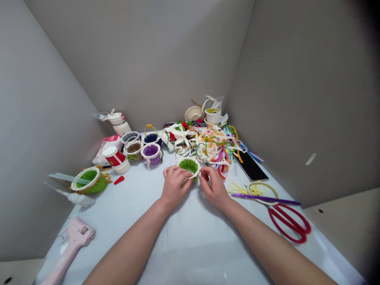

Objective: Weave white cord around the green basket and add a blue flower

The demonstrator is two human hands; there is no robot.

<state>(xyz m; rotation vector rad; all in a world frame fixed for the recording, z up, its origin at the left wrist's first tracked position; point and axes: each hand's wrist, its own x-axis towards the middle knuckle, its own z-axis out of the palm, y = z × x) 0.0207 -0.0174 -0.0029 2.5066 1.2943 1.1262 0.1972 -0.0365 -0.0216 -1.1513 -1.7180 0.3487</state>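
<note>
A small green cup with a white lace rim (189, 165) stands on the pale table (178, 237) in front of me. My left hand (174, 185) curls round its left side, fingers closed on the rim. My right hand (214, 187) pinches the lace at the cup's right edge. Just behind the cup lies a tangled heap of lace trim, coloured ribbons and pipe cleaners (208, 144).
Several decorated cups (142, 148) stand at the left rear, a larger green one (89, 181) farther left. A red-and-white glue bottle (116, 159), pink glue gun (69, 247), red scissors (289, 223), purple stick (264, 198), dark phone (251, 166) and white bowls (208, 114) surround them. Grey walls enclose the table.
</note>
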